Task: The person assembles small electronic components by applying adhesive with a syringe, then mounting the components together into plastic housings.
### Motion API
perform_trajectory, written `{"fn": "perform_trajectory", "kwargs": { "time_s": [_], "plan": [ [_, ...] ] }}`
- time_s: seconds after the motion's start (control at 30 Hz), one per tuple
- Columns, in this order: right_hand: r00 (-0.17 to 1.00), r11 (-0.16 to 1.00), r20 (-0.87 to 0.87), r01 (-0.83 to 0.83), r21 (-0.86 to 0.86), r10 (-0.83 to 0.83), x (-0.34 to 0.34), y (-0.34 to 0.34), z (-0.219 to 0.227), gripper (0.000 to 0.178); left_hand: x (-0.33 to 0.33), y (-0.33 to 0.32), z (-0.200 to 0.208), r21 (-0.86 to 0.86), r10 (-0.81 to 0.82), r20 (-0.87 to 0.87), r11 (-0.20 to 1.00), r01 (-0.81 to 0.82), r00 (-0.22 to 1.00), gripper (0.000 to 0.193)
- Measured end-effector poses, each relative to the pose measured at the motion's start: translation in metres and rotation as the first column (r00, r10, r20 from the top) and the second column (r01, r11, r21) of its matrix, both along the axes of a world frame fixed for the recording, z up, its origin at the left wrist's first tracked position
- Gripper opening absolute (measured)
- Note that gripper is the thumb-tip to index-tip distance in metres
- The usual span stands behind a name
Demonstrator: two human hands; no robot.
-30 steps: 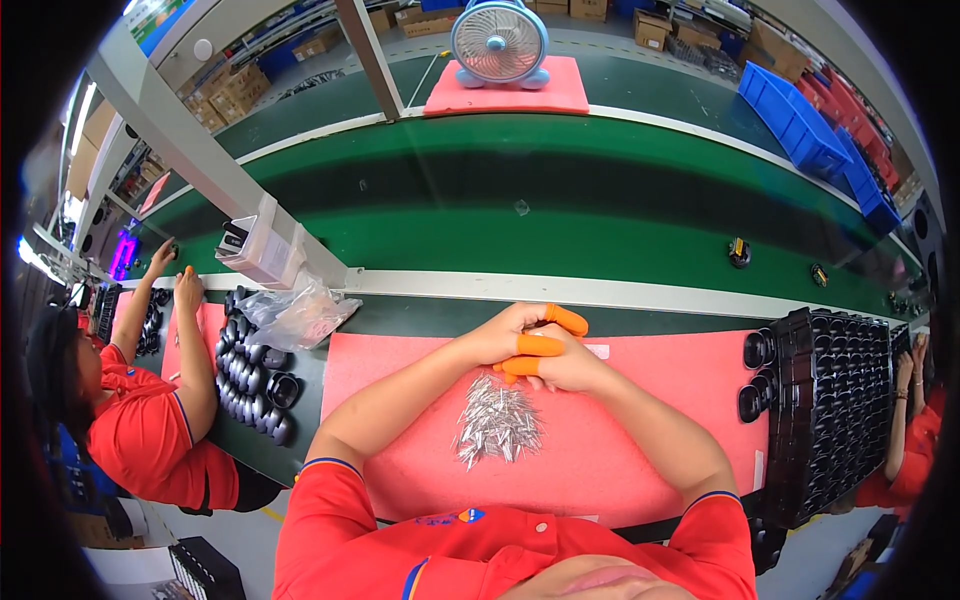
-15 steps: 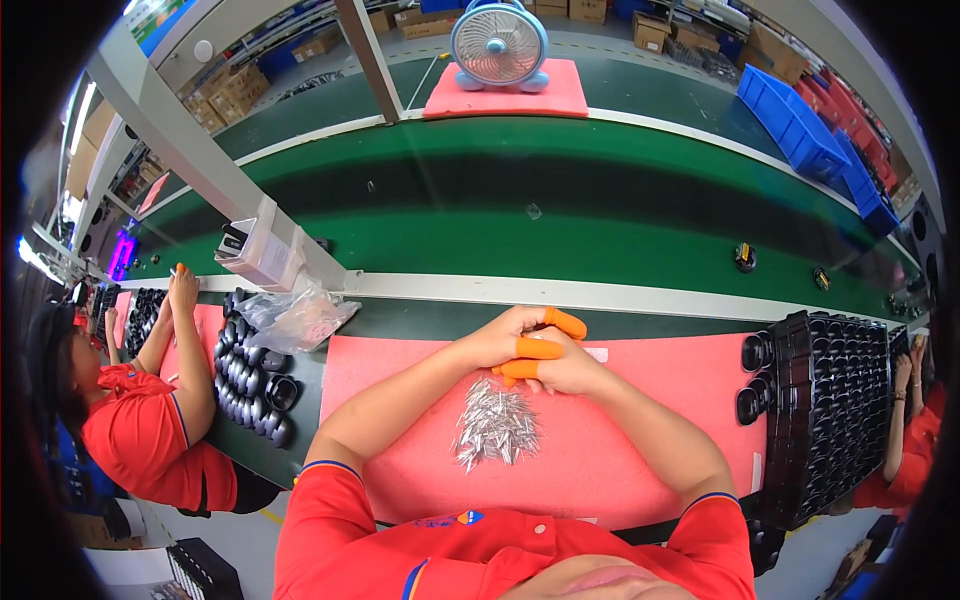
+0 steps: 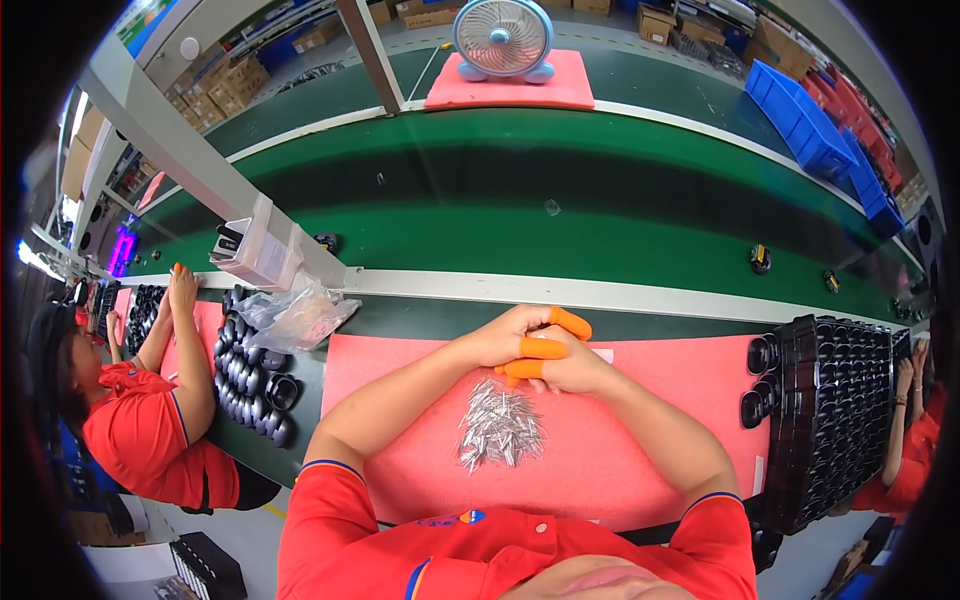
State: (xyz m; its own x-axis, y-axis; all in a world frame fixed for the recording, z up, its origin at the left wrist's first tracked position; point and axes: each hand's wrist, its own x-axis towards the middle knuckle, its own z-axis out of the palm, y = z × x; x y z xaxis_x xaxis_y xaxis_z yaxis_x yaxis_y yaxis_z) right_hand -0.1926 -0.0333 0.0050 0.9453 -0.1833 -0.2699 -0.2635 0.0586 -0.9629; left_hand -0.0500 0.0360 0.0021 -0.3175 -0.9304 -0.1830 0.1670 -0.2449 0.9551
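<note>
My left hand [image 3: 508,332] and my right hand [image 3: 580,366] are clasped together over the far middle of a pink mat [image 3: 400,480]. Their fingers are folded over one another, several with orange finger cots [image 3: 542,348]. I see no object in either hand, though the space between the palms is hidden. Just on my side of the hands lies a loose heap of thin silvery metal pins [image 3: 500,425], and neither hand is gripping any of them.
Stacked black trays [image 3: 825,420] stand at the right, beside black rounded parts [image 3: 760,380]. At left are a plastic bag [image 3: 300,315], black housings [image 3: 250,380] and a co-worker [image 3: 150,430]. Beyond the white rail runs a green belt [image 3: 450,235] carrying small parts [image 3: 760,259]. A fan [image 3: 502,38] stands farther back.
The small parts on the green belt have shifted to the right, and a dark part shows more beside the post. My hands stay clasped in the same place.
</note>
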Motion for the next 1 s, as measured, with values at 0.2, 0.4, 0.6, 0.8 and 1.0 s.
{"fn": "perform_trajectory", "kwargs": {
  "time_s": [0.2,0.4,0.6,0.8,1.0],
  "plan": [
    [1.000,1.000,-0.004,-0.015,0.019,0.015,0.001,-0.001,0.001,0.024,0.002,-0.001,-0.004,0.004,-0.003,-0.045,1.000,0.003,0.999,0.040],
    [1.000,1.000,-0.004,-0.021,0.019,0.021,0.001,-0.001,0.002,0.023,0.001,-0.003,-0.011,-0.030,-0.007,-0.034,1.000,0.006,0.999,0.042],
    [0.999,0.999,-0.026,-0.033,0.002,0.033,0.002,-0.002,0.001,0.023,0.003,-0.002,-0.007,-0.023,-0.004,-0.038,1.000,0.003,0.999,0.043],
    [1.000,1.000,-0.009,-0.022,-0.017,0.022,0.000,-0.002,0.000,0.024,0.002,-0.002,-0.003,0.051,-0.031,-0.058,0.998,0.034,0.998,0.042],
    [0.999,1.000,0.052,-0.005,0.025,0.004,0.001,-0.001,0.002,0.022,0.001,-0.001,0.001,0.027,-0.020,-0.068,0.999,0.022,0.997,0.042]
  ]
}}
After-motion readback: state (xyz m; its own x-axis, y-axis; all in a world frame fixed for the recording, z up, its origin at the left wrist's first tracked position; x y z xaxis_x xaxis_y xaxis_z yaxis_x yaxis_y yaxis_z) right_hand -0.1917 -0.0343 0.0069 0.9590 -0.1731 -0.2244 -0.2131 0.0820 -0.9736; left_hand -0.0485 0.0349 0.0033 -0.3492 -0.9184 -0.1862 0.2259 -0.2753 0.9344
